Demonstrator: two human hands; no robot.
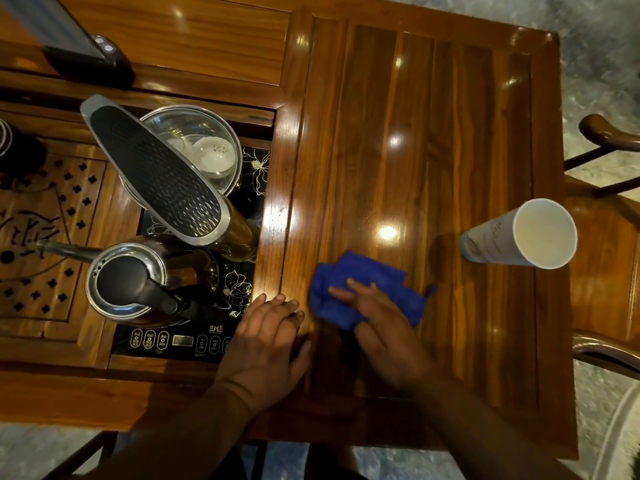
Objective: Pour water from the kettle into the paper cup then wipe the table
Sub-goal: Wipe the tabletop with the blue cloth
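Right hand [384,327] lies flat, fingers spread, pressing down on the crumpled blue microfibre cloth [367,289]; nothing is pinched, it is palm and fingers on top. Cloth sits on the glossy brown wooden table [433,150], bunched under and ahead of my fingertips, one corner sticking out on the side away from my other hand.

Left hand [270,337] is just beside the cloth, open, fingers loosely splayed, resting on the raised wooden rail between the tabletop panel and the black glass induction hob [180,337]. It holds nothing.

White paper cup [519,233] stands upright well beyond the cloth, off to the far right of my right hand, apart from it. I can't tell the water level inside.

Steel kettle with black lid and handle [135,282] sits on the hob just outside my left hand, spout pointing away from the cloth. Behind it stands a tall steel water dispenser arm [156,174] over a glass pot [204,147].
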